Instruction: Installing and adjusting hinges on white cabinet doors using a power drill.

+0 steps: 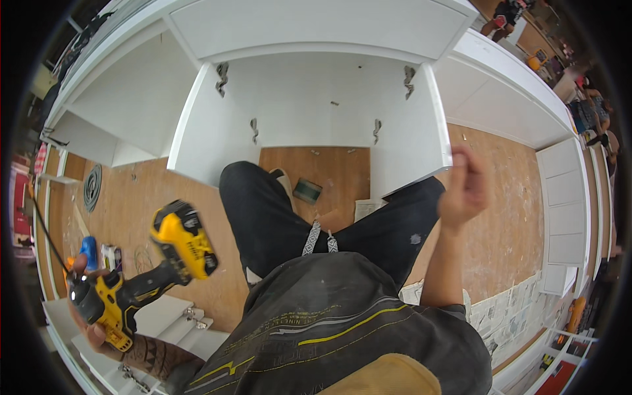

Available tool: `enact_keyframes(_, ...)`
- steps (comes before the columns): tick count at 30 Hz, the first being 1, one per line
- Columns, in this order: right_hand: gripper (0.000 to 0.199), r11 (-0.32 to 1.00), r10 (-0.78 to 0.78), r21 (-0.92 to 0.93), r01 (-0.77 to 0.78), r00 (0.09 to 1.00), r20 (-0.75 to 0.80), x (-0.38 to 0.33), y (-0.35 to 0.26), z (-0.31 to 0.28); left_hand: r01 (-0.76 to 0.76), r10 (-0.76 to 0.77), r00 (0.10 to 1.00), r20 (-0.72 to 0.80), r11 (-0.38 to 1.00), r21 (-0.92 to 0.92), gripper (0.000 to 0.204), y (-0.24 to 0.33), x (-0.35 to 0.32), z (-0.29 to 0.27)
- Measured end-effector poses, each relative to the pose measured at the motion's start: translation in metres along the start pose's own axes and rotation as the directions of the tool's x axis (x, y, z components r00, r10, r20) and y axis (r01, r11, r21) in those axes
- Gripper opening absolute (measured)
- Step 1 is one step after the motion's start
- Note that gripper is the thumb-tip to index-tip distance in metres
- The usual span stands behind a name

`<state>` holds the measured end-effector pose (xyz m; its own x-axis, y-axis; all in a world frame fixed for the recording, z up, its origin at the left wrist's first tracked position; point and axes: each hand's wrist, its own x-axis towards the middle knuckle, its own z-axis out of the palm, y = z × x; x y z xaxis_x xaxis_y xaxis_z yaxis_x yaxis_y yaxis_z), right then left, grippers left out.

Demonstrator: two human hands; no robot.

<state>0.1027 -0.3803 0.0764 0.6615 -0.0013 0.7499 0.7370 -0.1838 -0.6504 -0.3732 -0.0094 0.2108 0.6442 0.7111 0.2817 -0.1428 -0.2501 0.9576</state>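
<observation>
My left hand (pixel 92 329) is wrapped round the head of a yellow and black cordless drill driver (pixel 118 299). The driver's battery end points up and right, and a long thin bit (pixel 47 227) reaches up to the left. Close to the outer edge of the right cabinet door (pixel 411 145) is my right hand (pixel 466 191), blurred, its fingers partly bent; whether they grip the edge is unclear. The left cabinet door (pixel 210 125) also stands open. Metal hinges (pixel 222 79) join both doors to the white cabinet (pixel 309 99) before me.
A small dark green box (pixel 307 191) lies on the wooden floor between my legs. To the left are a coiled grey cable (pixel 93 187) and a blue object (pixel 88 249). White drawer fronts (pixel 565 204) stand at the right, with printed paper sheets (pixel 510 313) nearby. Another person (pixel 505 16) is far right.
</observation>
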Motion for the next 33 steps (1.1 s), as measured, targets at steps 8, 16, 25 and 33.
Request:
enact_keyframes(8,0.026,0.872,0.477,-0.149,-0.467,0.878,0.035,-0.002,0.033,-0.002,0.492,-0.422,0.87,-0.253,0.765,0.415,0.056,-0.166,-0.027,-0.036)
enact_keyframes(16,0.021,0.905,0.268,-0.372,-0.208,0.956,0.117,0.001,0.035,-0.01,0.727,-0.645,0.684,-0.34,0.565,0.39,0.041,-0.475,-0.063,0.011)
enact_keyframes(25,0.018,0.848,0.374,-0.449,-0.282,0.919,0.129,-0.009,0.056,-0.033,0.845,-0.77,0.535,-0.349,0.473,0.251,0.05,-0.525,-0.072,0.015)
enact_keyframes(33,0.026,0.87,0.298,-0.432,-0.237,0.951,0.08,-0.019,0.084,-0.035,0.236,-0.253,0.945,-0.206,0.096,0.967,0.06,-0.468,-0.045,0.06)
